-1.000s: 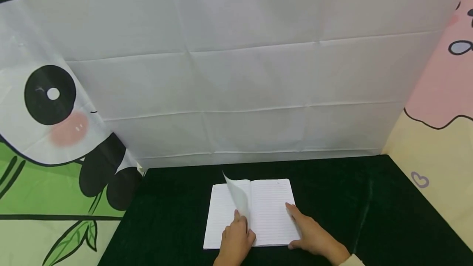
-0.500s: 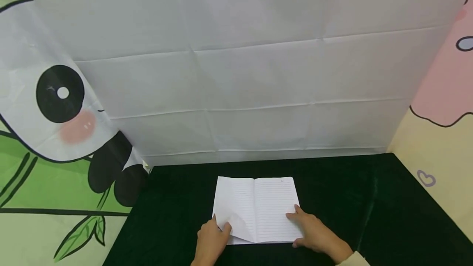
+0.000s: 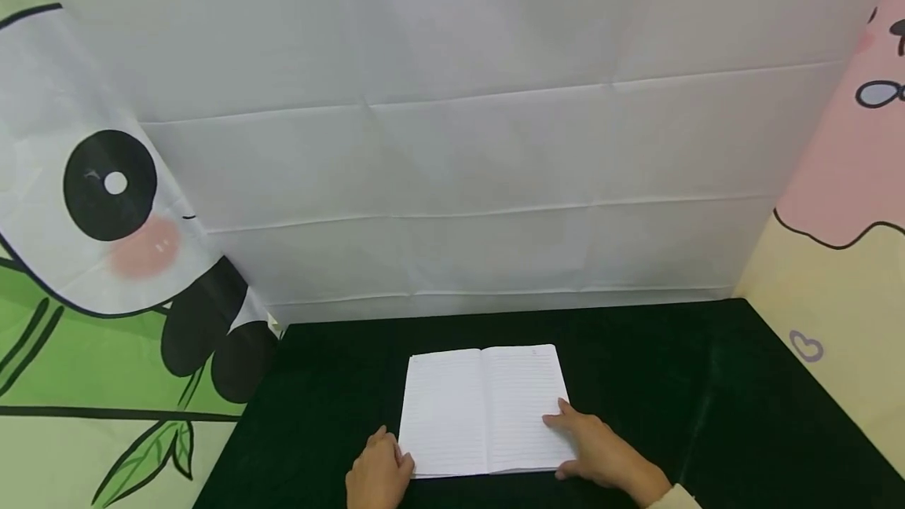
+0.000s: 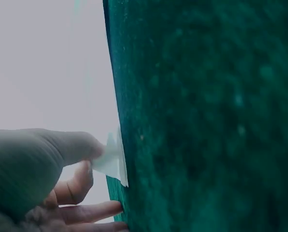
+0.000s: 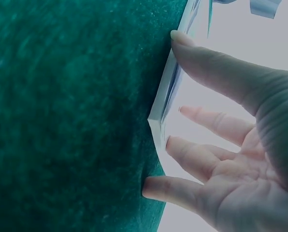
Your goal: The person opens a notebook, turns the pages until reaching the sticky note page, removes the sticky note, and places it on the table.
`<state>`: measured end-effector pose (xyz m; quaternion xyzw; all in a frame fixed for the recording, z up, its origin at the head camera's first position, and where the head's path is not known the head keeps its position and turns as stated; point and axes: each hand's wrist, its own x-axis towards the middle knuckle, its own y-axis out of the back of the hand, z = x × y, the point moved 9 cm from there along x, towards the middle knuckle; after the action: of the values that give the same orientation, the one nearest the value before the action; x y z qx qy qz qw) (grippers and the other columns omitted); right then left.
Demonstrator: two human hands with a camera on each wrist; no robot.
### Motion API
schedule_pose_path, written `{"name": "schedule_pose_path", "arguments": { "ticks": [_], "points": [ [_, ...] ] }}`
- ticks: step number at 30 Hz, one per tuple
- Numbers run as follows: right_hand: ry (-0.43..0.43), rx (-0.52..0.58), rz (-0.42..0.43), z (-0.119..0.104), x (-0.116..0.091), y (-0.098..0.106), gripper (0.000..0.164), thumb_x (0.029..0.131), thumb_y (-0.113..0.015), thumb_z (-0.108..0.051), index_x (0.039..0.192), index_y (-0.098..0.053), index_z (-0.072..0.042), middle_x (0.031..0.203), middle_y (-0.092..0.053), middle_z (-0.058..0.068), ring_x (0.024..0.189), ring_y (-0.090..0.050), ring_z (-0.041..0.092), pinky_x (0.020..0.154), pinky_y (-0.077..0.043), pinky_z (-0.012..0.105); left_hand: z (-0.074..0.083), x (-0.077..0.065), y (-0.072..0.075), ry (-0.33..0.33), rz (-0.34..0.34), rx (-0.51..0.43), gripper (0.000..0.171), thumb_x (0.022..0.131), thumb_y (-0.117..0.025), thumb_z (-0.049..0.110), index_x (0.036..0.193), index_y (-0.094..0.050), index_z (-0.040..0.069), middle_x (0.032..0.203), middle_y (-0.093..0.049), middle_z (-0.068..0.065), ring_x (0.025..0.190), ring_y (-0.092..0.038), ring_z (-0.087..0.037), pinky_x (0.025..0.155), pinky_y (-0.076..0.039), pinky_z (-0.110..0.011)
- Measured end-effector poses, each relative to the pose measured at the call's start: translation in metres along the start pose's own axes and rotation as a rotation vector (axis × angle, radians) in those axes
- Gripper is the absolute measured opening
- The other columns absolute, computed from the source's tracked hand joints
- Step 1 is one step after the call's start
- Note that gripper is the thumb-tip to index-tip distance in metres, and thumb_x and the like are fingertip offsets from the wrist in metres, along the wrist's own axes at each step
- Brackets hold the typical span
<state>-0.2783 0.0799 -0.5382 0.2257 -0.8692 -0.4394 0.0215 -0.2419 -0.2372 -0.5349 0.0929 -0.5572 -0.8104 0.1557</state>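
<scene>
A lined notebook lies open on the dark green cloth, its two pages spread flat in the head view. At its lower left corner is my left hand. In the left wrist view the thumb and forefinger of that hand pinch the page corner, while the other fingers stretch out over the cloth. My right hand rests with spread fingers on the notebook's right edge. In the right wrist view its thumb touches the notebook's bottom edge, and the other fingers reach along the right side.
Dark green cloth covers the table around the notebook. A creased white sheet hangs behind it. Cartoon-printed panels stand at the left and right.
A raised page has come down flat on the left side of the notebook. My left hand has moved left with it, from the notebook's middle to the lower left corner. The right hand stays.
</scene>
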Motion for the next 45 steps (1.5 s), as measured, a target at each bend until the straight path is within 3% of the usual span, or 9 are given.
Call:
{"name": "schedule_pose_path", "arguments": {
  "ticks": [4,9,14,18,24,29,35,38,45],
  "points": [
    [0.015,0.010,-0.033,0.002,0.003,-0.002,0.063,0.072,-0.087,-0.013,0.131,-0.066,-0.008,0.154,-0.042,0.032,0.137,-0.049,0.050,0.108,-0.040,0.066,0.006,0.003,-0.004,-0.051,-0.012,0.000,0.021,0.081,-0.074,0.005,0.079,-0.054,0.011,0.136,-0.060,-0.027,0.115,-0.064,-0.047,0.088,-0.053,-0.062],
    [0.055,0.092,-0.055,0.003,0.001,0.000,0.033,0.079,-0.082,-0.013,0.112,-0.078,-0.012,0.152,-0.045,0.030,0.138,-0.045,0.053,0.108,-0.037,0.069,0.037,0.002,-0.019,-0.364,-0.164,0.015,0.062,0.074,-0.072,-0.015,0.126,-0.063,0.018,0.155,-0.047,-0.021,0.142,-0.043,-0.048,0.116,-0.026,-0.071],
    [0.112,0.106,-0.070,-0.001,0.000,0.002,0.011,0.086,-0.077,-0.017,0.096,-0.082,-0.019,0.146,-0.053,0.027,0.138,-0.048,0.051,0.107,-0.037,0.069,0.066,-0.019,-0.045,-0.596,-0.418,0.049,0.101,0.069,-0.073,-0.020,0.150,-0.046,0.034,0.166,-0.033,-0.006,0.153,-0.031,-0.037,0.121,-0.022,-0.065],
    [0.145,0.091,-0.065,-0.007,0.004,0.000,0.010,0.089,-0.073,-0.016,0.094,-0.081,-0.020,0.142,-0.059,0.024,0.136,-0.051,0.046,0.107,-0.039,0.067,0.081,-0.030,-0.053,-0.649,-0.445,0.042,0.092,0.075,-0.066,-0.019,0.150,-0.047,0.031,0.164,-0.038,0.000,0.153,-0.035,-0.029,0.121,-0.026,-0.062],
    [0.118,0.047,-0.027,-0.007,0.005,0.002,0.012,0.091,-0.070,-0.012,0.082,-0.072,-0.020,0.137,-0.063,0.023,0.105,-0.065,0.026,0.082,-0.053,0.037,0.097,-0.036,-0.054,-0.633,-0.433,-0.017,0.049,0.097,-0.059,0.021,0.144,-0.052,0.024,0.161,-0.043,0.002,0.151,-0.039,-0.025,0.121,-0.029,-0.060],
    [0.100,0.068,0.019,-0.003,0.003,0.005,0.002,0.093,-0.069,-0.017,0.092,-0.069,-0.016,0.122,-0.071,0.015,0.084,-0.055,0.009,0.070,-0.043,0.024,0.109,-0.038,-0.058,-0.581,-0.443,-0.055,0.058,0.086,-0.066,0.065,0.127,-0.054,0.028,0.162,-0.041,-0.004,0.150,-0.038,-0.036,0.111,-0.030,-0.076],
    [0.101,0.092,0.018,0.000,0.000,0.002,0.020,0.096,-0.065,-0.019,0.112,-0.066,-0.007,0.093,-0.063,-0.002,0.072,-0.048,0.002,0.066,-0.039,0.020,0.121,-0.041,-0.064,-0.542,-0.395,-0.024,0.059,0.083,-0.067,0.067,0.114,-0.055,0.018,0.160,-0.043,-0.011,0.147,-0.042,-0.039,0.107,-0.034,-0.077],
    [0.094,0.086,0.047,0.000,0.000,0.006,0.031,0.095,-0.066,-0.020,0.122,-0.064,-0.002,0.098,-0.065,0.000,0.077,-0.051,0.005,0.069,-0.041,0.021,0.124,-0.040,-0.063,-0.525,-0.349,0.003,0.063,0.085,-0.069,0.063,0.119,-0.058,0.011,0.158,-0.045,-0.012,0.145,-0.044,-0.039,0.107,-0.036,-0.075],
    [0.080,0.081,0.088,-0.002,0.003,0.009,0.008,0.095,-0.067,-0.022,0.099,-0.065,-0.016,0.128,-0.066,0.018,0.090,-0.058,0.012,0.074,-0.043,0.024,0.128,-0.038,-0.058,-0.528,-0.287,0.034,0.045,0.088,-0.072,0.049,0.110,-0.062,0.011,0.152,-0.053,-0.014,0.139,-0.051,-0.040,0.107,-0.042,-0.069]
  ]
}}
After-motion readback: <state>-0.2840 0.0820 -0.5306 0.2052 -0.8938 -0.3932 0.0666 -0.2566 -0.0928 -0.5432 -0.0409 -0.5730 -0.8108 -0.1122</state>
